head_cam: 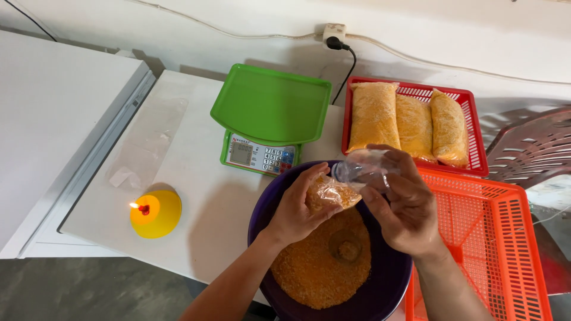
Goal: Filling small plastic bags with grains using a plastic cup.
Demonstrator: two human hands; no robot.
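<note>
Both hands hold a small clear plastic bag (345, 184) partly filled with orange crumbs, above a dark purple bowl (389, 279). My left hand (297, 208) cups the filled bottom of the bag. My right hand (401, 205) grips the bag's empty upper part, which is twisted toward the right. The bowl holds a heap of the same orange crumbs (318, 267) with a small round cup (348, 248) sunk in it.
A green weighing scale (270, 116) stands behind the bowl. A red basket (473, 128) at the back right holds three filled crumb bags (410, 122). An orange basket (505, 249) lies at right. A lit candle (146, 209) on a yellow dish (166, 217) burns at left.
</note>
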